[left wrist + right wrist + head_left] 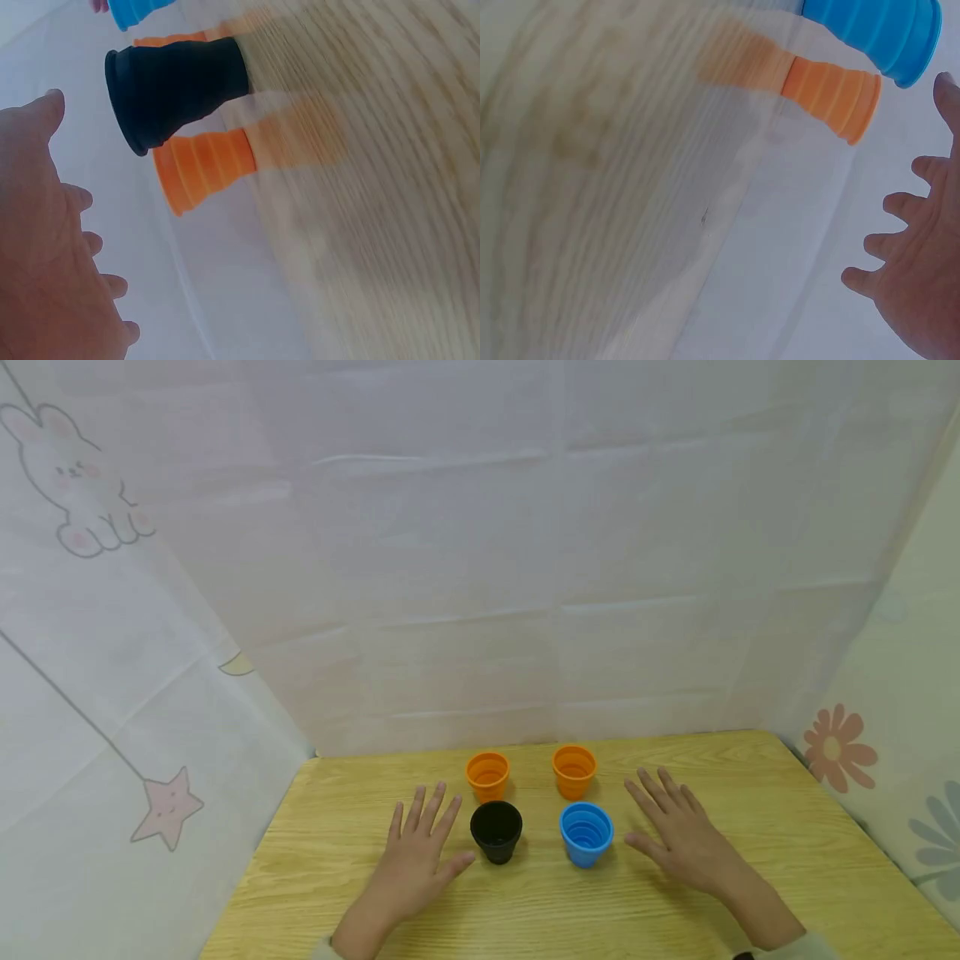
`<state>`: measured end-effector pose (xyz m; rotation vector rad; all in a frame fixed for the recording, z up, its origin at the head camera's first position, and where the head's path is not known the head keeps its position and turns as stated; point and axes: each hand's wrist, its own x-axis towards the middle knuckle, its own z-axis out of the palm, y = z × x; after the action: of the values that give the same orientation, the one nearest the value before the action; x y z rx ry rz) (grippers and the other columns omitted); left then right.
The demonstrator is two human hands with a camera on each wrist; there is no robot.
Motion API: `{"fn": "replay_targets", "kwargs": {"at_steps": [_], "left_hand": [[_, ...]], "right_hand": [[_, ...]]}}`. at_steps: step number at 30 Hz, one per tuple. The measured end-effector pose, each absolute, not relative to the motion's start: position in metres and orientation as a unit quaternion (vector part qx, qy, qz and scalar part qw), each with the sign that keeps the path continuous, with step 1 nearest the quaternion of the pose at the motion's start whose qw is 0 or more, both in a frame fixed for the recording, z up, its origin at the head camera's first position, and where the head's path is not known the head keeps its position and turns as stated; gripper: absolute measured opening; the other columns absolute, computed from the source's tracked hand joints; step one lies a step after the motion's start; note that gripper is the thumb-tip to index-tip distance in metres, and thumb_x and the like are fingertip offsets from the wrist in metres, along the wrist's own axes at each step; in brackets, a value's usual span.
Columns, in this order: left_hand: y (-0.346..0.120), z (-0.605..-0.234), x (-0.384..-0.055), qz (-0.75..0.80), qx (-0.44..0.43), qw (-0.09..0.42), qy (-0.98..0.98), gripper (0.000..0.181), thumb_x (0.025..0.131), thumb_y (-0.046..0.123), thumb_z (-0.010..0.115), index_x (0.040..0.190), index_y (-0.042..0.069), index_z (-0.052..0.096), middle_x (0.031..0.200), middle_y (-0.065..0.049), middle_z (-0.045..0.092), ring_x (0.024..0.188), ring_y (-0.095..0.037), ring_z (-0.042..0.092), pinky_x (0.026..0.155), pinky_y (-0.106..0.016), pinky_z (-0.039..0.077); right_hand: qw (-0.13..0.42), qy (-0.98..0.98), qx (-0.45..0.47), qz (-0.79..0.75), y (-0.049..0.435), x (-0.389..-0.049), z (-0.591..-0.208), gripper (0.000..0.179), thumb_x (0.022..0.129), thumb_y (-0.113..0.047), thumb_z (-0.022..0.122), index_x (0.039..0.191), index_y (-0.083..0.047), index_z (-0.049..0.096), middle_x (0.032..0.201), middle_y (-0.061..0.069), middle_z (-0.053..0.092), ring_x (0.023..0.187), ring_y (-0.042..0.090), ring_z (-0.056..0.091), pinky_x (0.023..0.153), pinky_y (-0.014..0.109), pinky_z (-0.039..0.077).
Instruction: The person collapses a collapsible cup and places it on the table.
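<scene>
Two orange cups stand upright at the back of the group, a left orange cup (488,777) and a right orange cup (574,772). In front of them are a black cup (497,833) and, to its right, a blue cup (587,835). My left hand (415,862) is spread to the left of the black cup, its thumb close to that cup, holding nothing. To the right of the blue cup, my right hand (686,839) has its fingers spread and holds nothing. Both wrist views show the hands apart from the cups, with the black cup (180,86) and blue cup (885,30) nearest.
The cups stand on a wood-grain table (300,860). Behind it hangs a pale cloth (465,568), with a printed cloth (90,693) on the left and a flowered one (900,710) on the right.
</scene>
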<state>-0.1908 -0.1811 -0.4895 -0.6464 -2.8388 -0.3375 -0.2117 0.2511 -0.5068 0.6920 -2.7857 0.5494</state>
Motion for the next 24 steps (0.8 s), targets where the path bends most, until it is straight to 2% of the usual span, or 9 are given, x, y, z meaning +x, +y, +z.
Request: {"fn": "replay_targets", "kwargs": {"at_steps": [5,10,16,20,24], "left_hand": [[-0.173,-0.49,-0.191,-0.116,-0.225,0.11,-0.961,0.079,0.1,0.059,0.052,0.163,0.022,0.022,0.17,-0.005,0.003,0.155,-0.037,0.002,0.12,-0.068,0.007],[-0.164,-0.49,-0.19,-0.121,-0.237,0.113,-0.957,0.079,0.099,0.056,0.056,0.162,0.021,0.026,0.17,-0.007,0.009,0.155,-0.04,0.008,0.119,-0.069,0.01],[-0.152,-0.489,-0.189,-0.121,-0.25,0.107,-0.955,0.079,0.099,0.056,0.055,0.163,0.022,0.021,0.17,-0.008,0.008,0.154,-0.041,0.01,0.119,-0.069,0.011],[-0.145,-0.489,-0.189,-0.12,-0.258,0.103,-0.953,0.078,0.1,0.056,0.054,0.162,0.02,0.024,0.17,-0.009,0.009,0.154,-0.041,0.011,0.119,-0.069,0.01],[-0.138,-0.488,-0.189,-0.108,-0.269,0.101,-0.952,0.077,0.101,0.06,0.047,0.162,0.019,0.026,0.17,-0.009,0.011,0.155,-0.039,0.01,0.12,-0.067,0.011]], "right_hand": [[0.111,-0.947,0.241,0.181,0.245,-0.211,-0.506,0.076,0.101,-0.049,0.057,0.163,-0.021,0.022,0.168,0.012,0.015,0.156,0.037,0.0,0.118,0.069,0.012],[0.114,-0.946,0.246,0.176,0.239,-0.208,-0.507,0.075,0.101,-0.048,0.059,0.161,-0.017,0.027,0.168,0.012,0.017,0.156,0.036,0.002,0.119,0.067,0.013],[0.136,-0.94,0.264,0.17,0.232,-0.205,-0.507,0.077,0.099,-0.047,0.062,0.162,-0.019,0.027,0.167,0.014,0.021,0.155,0.037,0.007,0.119,0.067,0.016],[0.146,-0.937,0.271,0.167,0.228,-0.204,-0.507,0.077,0.099,-0.049,0.061,0.162,-0.021,0.027,0.166,0.013,0.023,0.155,0.038,0.011,0.119,0.065,0.018],[0.142,-0.936,0.273,0.169,0.226,-0.202,-0.507,0.077,0.099,-0.051,0.06,0.162,-0.022,0.027,0.167,0.012,0.023,0.154,0.038,0.013,0.118,0.066,0.02]]}}
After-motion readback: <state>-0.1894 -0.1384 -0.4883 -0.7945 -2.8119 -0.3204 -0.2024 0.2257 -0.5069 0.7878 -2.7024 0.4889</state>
